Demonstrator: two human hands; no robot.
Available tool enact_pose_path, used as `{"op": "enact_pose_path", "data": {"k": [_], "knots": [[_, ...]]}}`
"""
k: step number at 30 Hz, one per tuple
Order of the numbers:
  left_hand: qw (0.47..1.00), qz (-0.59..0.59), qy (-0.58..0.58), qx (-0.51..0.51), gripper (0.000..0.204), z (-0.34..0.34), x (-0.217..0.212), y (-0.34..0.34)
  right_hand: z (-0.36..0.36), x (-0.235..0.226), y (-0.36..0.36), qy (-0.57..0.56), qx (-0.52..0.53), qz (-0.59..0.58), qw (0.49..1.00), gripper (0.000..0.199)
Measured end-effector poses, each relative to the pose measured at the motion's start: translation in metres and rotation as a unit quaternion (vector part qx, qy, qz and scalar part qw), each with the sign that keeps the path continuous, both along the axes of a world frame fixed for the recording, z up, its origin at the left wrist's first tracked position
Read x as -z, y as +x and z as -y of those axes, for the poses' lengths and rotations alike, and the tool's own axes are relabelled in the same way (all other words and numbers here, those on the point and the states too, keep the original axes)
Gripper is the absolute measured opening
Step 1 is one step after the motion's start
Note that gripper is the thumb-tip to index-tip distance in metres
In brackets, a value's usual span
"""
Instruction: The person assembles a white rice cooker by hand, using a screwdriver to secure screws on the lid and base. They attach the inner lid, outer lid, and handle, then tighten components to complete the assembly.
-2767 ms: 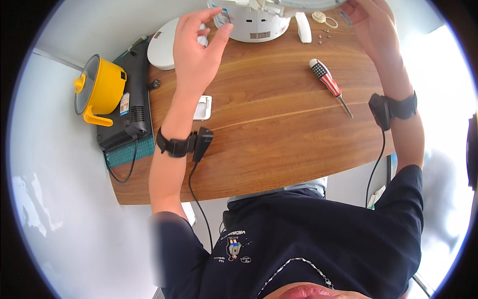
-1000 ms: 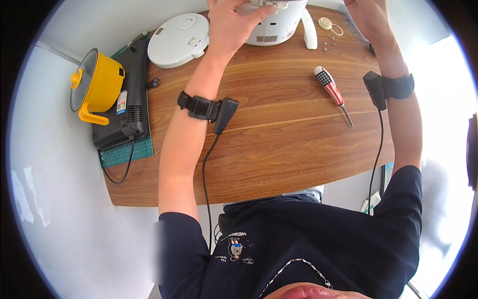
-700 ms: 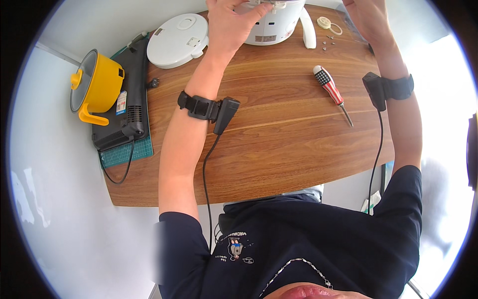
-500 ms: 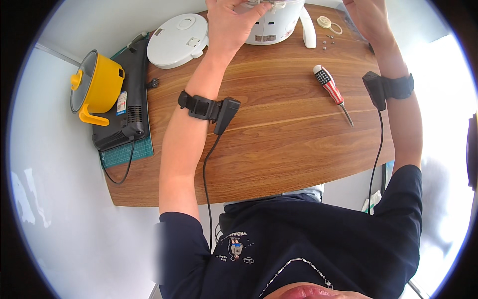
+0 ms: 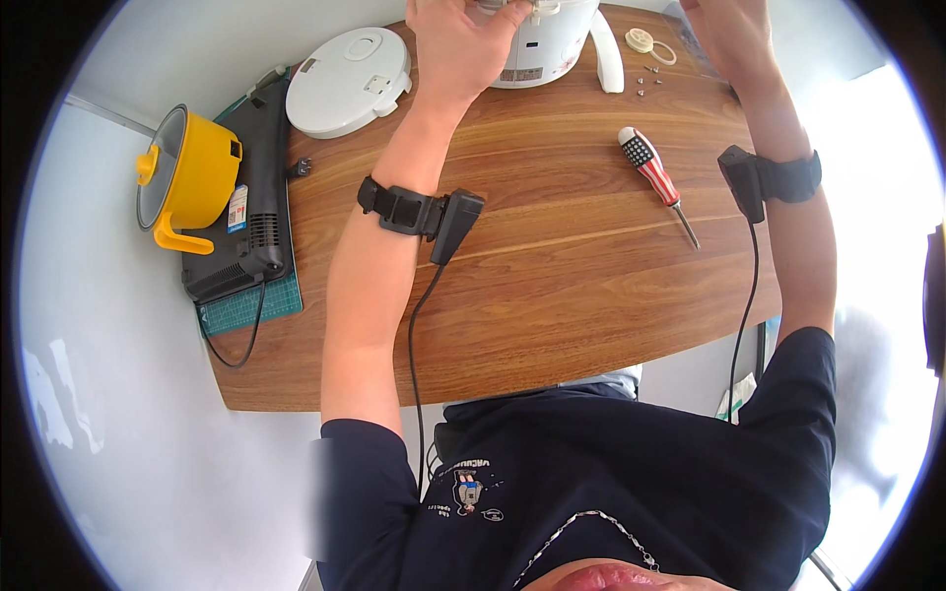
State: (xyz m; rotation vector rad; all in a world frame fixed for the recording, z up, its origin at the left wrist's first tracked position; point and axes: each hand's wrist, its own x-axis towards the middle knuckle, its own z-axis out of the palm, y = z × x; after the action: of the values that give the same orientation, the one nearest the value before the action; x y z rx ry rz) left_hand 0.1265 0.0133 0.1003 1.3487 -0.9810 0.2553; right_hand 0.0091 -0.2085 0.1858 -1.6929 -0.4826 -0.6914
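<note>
While our left hand (image 5: pixel 458 49) sits at the near rim of the white pot (image 5: pixel 557 49), thumb seemingly against it, our right hand (image 5: pixel 734 44) is raised well apart, beyond the pot's handle (image 5: pixel 608 59). Both sets of fingertips are partly out of view, so we cannot tell whether either hand grips anything. The pot stands on the counter (image 5: pixel 542 246) between our hands, just beside the left one. If we press from the left alone, we judge it could twist or slide, lacking a visible counter-hold. Its handle, swinging, could then scatter the loose screws (image 5: pixel 641 83) lying left of our right hand. A few seconds ago our left hand was spread in the air; now it is at the rim, and the small white piece beside our left forearm is gone from the counter.
</note>
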Motion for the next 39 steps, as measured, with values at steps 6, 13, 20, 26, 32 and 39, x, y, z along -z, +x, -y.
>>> {"op": "enact_pose_path", "data": {"k": [6,13,20,26,32,39], "knots": [[0.997,-0.041,-0.036,0.055,0.039,0.002,0.004,0.003,-0.01,-0.003,0.001,0.025,0.027,-0.01,0.999,0.049],[0.996,0.004,0.081,0.044,0.033,-0.011,0.0,0.014,-0.008,-0.005,0.007,0.035,0.035,-0.025,0.998,0.047],[0.97,0.184,0.155,-0.026,0.035,-0.033,0.001,0.027,-0.008,-0.005,0.007,0.029,0.043,-0.024,0.998,0.049],[0.984,0.098,0.142,-0.04,0.033,-0.023,0.007,0.022,-0.004,-0.004,0.006,0.022,0.034,-0.02,0.999,0.05],[0.989,0.112,0.089,-0.028,0.027,-0.018,-0.001,0.013,-0.004,0.0,0.005,0.01,0.029,0.0,1.0,0.049],[0.977,0.184,0.109,-0.013,0.031,-0.016,-0.023,0.001,0.001,0.004,0.003,-0.003,0.019,0.013,1.0,0.049]]}}
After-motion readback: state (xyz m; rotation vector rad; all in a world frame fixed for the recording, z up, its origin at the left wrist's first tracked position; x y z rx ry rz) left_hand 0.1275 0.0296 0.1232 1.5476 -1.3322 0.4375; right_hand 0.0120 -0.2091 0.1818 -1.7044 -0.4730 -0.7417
